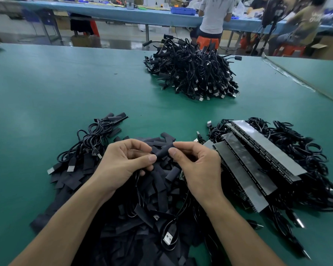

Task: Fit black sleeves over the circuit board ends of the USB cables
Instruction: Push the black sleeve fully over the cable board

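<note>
both hands [123, 160] [198, 162] pinch black sleeve [162, 151] above sleeve pile [158, 191].

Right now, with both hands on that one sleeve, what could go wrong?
1. The left hand and right hand pinch the sleeve only with fingertips; it may slip into the pile of loose sleeves below.
2. A cable's plug lies on that pile; pulling could snag it.
3. The right hand sits close to the stacked boards; a bump might shift them.
</note>
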`<state>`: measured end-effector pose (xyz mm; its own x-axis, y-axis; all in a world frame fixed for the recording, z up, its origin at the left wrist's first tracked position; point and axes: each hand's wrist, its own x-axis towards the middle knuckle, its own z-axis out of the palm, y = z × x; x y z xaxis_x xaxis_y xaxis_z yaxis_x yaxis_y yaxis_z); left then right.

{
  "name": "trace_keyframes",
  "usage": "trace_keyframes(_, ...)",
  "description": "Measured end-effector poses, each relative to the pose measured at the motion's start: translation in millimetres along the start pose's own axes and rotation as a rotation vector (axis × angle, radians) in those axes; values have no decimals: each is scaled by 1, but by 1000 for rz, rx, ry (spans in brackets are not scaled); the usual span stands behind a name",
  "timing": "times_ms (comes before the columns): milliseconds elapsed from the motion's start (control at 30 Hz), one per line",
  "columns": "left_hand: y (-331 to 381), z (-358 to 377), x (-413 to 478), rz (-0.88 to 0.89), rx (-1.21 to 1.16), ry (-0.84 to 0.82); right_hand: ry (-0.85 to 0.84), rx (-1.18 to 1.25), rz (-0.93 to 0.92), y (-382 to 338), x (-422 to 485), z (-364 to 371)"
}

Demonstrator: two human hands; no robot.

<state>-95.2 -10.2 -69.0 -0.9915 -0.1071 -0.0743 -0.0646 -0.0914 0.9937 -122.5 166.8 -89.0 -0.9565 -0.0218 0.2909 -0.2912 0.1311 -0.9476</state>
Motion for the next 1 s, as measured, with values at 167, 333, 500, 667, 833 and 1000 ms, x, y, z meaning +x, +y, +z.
trace_keyframes(167, -1, -1, 1, 3, 12, 2, -20, -86, -17, 2, 0, 1)
trace_keyframes(333, -2, -2, 1, 4, 14, 2, -35, -70, -15, 0, 0, 0)
trace_keyframes(500, 1, 0, -2, 22, 7, -26, -89, -15, 44, -5, -1, 0)
trace_keyframes(667, 10, -2, -5, 104, 126, -86, -29, 125, 44, -9, 0, -1)
trace_keyframes(833, 25, -6, -9, 209, 459, -237, 61, 293, 44, -20, 3, -4)
trace_keyframes(1000, 34, -22, -3, 266, 444, -101, 89, 290, 73, -31, 7, -5)
